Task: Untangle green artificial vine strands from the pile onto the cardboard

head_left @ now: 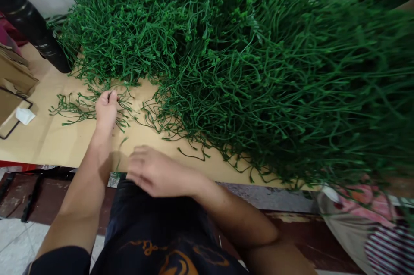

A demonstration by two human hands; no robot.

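Note:
My left hand [106, 109] is closed around a small bunch of green plastic-looking stems [79, 107] with forked tips, low over the tan tabletop. The stems stick out on both sides of the fist. My right hand [157, 170] is at the table's front edge, over my lap, with its fingers bent inward. Motion blurs those fingers, and whether they hold anything cannot be made out. A thin, blurred green piece [119, 154] shows just left of it. Behind both hands rises a large heap of the same green stems [207, 51], with loose strands along its front.
A black bottle [39, 29] stands at the back left. Near it are a cardboard box [14, 79] and a black wire frame with a white tag [25, 115]. The tan tabletop [45, 137] ends close to my body. Another person's striped clothing [390, 247] shows at lower right.

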